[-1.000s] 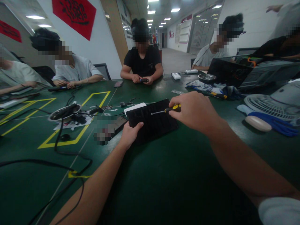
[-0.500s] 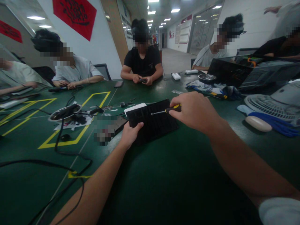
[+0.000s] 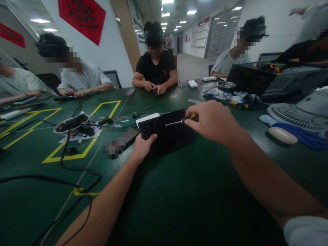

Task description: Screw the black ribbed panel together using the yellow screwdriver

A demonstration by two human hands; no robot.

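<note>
My left hand (image 3: 142,147) grips the left edge of a flat black panel (image 3: 171,136), thumb on top and fingers hidden beneath. The panel is tilted up from the green table; its exact kind is hard to tell. In my right hand (image 3: 211,121) is a screwdriver (image 3: 190,118) with a yellow and black handle, fingers wrapped round it. Its thin metal shaft points left across the panel. At the tip sits a small, shiny round piece, perhaps a screw, over the panel's surface. Behind the panel lies a white flat object (image 3: 148,118), partly covered.
Left of the panel are a phone-like slab (image 3: 132,135), a metal bowl (image 3: 57,128) with black parts, and loose black cables (image 3: 77,167). To the right lie a fan (image 3: 294,114), a white oval object (image 3: 282,134) and blue gloves (image 3: 307,136). Several people sit round the table (image 3: 194,205).
My hands, the panel and the screwdriver look almost unchanged. Across the table, the hands of the person in black have shifted slightly over a small dark object.
</note>
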